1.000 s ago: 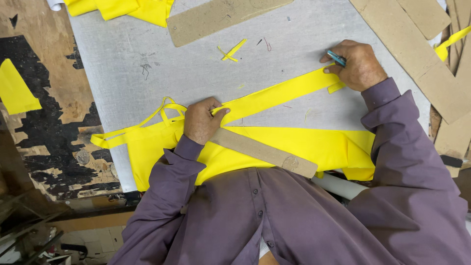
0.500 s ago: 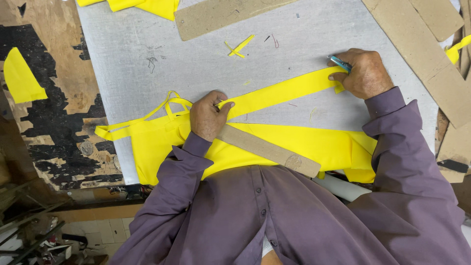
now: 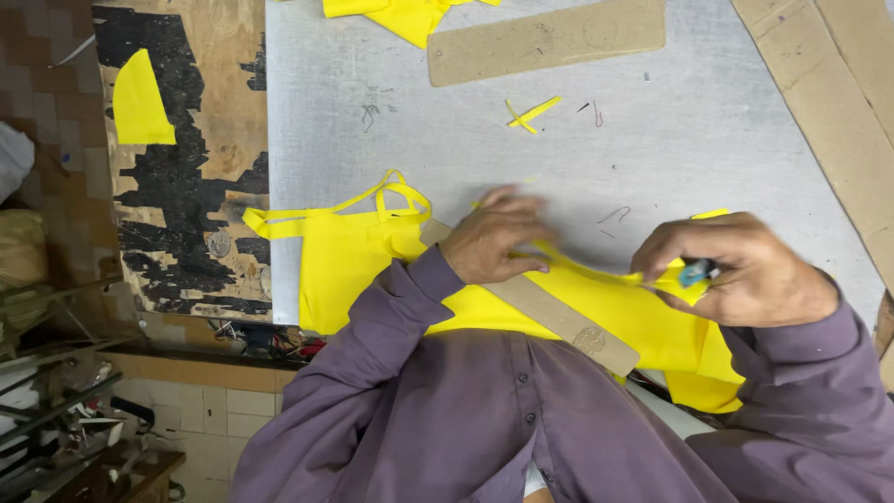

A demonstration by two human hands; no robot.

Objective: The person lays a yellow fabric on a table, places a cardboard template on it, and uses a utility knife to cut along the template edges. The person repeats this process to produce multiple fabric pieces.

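A yellow fabric piece with thin straps lies on the grey-white table. My left hand, blurred by motion, rests on the fabric and on a long cardboard strip laid across it. My right hand is closed on a small blue tool and pinches a yellow fabric strip that stretches toward my left hand. Purple sleeves cover both arms and hide the fabric's near edge.
A brown cardboard strip lies at the far side, with yellow fabric pieces beside it. Small yellow scraps sit mid-table. Wide cardboard pieces lie at the right. A worn wooden board with a yellow cut-off adjoins the table's left edge.
My right hand has pulled back from the far right toward me, bringing the blue tool and the yellow strip. My left hand has shifted along the fabric. The view has moved left.
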